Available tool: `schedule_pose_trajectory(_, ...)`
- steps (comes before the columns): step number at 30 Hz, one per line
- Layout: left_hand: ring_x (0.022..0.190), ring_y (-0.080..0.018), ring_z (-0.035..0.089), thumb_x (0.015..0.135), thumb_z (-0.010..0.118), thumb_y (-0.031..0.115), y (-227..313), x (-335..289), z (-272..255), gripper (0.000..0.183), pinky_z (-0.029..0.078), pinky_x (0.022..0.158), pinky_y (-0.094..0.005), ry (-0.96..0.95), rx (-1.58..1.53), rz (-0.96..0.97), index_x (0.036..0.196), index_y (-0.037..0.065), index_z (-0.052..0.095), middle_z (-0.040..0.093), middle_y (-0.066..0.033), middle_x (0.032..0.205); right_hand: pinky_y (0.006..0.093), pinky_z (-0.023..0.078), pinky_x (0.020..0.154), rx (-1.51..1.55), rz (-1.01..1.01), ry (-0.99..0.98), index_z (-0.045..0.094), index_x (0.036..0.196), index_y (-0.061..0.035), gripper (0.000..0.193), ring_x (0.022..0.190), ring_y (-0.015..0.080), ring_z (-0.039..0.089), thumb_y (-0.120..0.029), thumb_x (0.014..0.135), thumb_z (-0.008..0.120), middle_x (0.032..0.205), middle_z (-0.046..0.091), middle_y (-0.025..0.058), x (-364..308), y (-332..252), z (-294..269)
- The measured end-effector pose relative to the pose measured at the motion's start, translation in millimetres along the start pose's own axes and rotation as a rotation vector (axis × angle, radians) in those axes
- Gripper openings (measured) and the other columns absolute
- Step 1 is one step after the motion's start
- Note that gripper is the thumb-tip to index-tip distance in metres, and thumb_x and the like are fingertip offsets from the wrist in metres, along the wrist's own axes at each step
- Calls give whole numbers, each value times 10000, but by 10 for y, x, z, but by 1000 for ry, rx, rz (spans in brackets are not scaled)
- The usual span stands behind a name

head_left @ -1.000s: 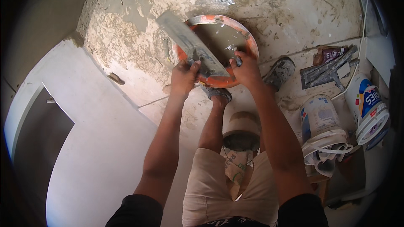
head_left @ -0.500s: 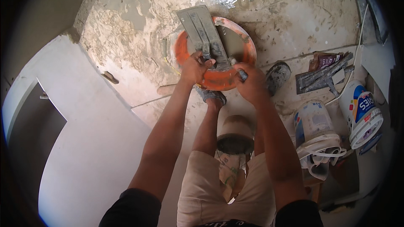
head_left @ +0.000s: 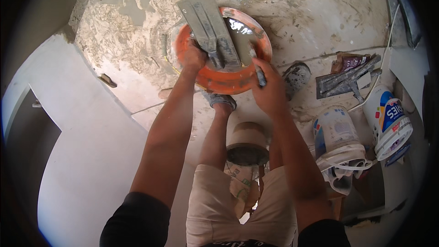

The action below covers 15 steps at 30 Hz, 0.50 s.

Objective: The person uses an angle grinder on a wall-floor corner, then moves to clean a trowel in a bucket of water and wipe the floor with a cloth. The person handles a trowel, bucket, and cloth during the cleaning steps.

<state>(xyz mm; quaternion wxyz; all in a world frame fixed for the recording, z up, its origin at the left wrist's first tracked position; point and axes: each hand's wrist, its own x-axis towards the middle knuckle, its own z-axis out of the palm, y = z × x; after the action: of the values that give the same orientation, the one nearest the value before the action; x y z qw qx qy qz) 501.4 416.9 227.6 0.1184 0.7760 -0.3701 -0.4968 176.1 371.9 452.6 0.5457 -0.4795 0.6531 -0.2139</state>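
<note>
A long rectangular plastering trowel (head_left: 206, 23), grey and smeared, lies slanted across an orange tub (head_left: 222, 82). My left hand (head_left: 194, 57) is closed at the trowel's handle beside the tub's left inner wall; the fingers are partly hidden. My right hand (head_left: 270, 84) grips a small narrow tool (head_left: 259, 71) with a grey, caked handle, its blurred tip pointing into the tub by the trowel's lower end. I cannot make out its exact kind. Wet grey mix (head_left: 244, 41) with a bright reflection fills the tub.
My shoes (head_left: 297, 77) stand close below the tub. An upturned-looking bucket (head_left: 248, 144) sits between my legs. At right lie another trowel (head_left: 343, 82), a white bucket (head_left: 336, 128), a second bucket (head_left: 388, 114) and a cable (head_left: 390, 36). A white wall (head_left: 91, 132) runs along the left.
The trowel and the tub now appear higher and further left. My right hand has turned the small tool so that its tip points up into the tub.
</note>
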Motion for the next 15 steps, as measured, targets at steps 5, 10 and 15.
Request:
schedule_pose_trajectory(5,1157,-309,652,982,519,195,515,153,422,323,507,980,-405,-250,835,186,1200,9,667,690,-189,1212,428,557,895,-162,168,-2,656,1231,-38,367,984,359,710,-121,881,730,1058,707,219,261,463,325)
schedule_pose_trajectory(10,1100,-258,645,1018,559,228,-1,150,-113,252,492,990,-411,-135,19,56,1164,45,653,692,-107,1148,484,540,886,240,283,13,565,1218,-23,483,1091,427,640,-81,783,768,1184,603,260,-179,-150,335)
schedule_pose_trajectory(15,1116,-222,635,1034,586,360,182,-75,-373,331,474,1005,-405,-354,-594,-311,1168,60,629,686,-78,1157,506,542,805,161,223,236,517,1319,-5,503,1009,427,650,-142,873,706,1196,577,254,-372,-299,616)
